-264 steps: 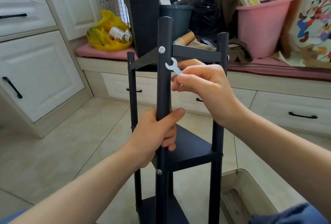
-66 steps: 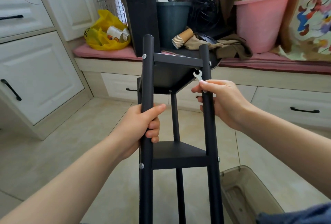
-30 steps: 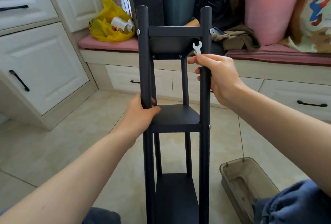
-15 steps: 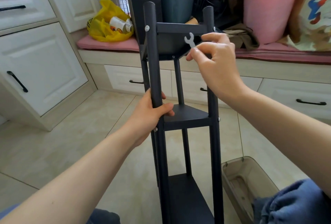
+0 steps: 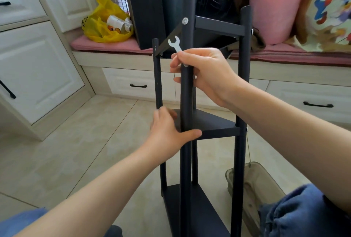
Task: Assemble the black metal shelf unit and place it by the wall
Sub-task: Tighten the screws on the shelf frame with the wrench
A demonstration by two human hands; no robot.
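Observation:
The black metal shelf unit [image 5: 218, 126] stands upright on the tiled floor right in front of me, with round posts and three shelf plates. My left hand [image 5: 169, 132] wraps the nearest post [image 5: 187, 88] at the height of the middle shelf, blurred by motion. My right hand [image 5: 205, 73] is behind that post just under the top shelf and pinches a small flat silver wrench [image 5: 175, 45], whose open jaw points up. A silver bolt head [image 5: 185, 21] shows near the top of the nearest post.
A window bench with a pink cushion [image 5: 106, 45] and drawers runs behind the shelf, piled with a yellow bag [image 5: 103, 26], a black computer tower [image 5: 146, 9] and a pink bucket [image 5: 275, 7]. White cabinets [image 5: 36, 69] stand at the left. A clear plastic bin [image 5: 254, 185] lies on the floor at the right.
The shelf unit has turned about its upright axis, so one post now faces me. My left hand shifted its grip on the post; my right hand with the wrench moved left and lower.

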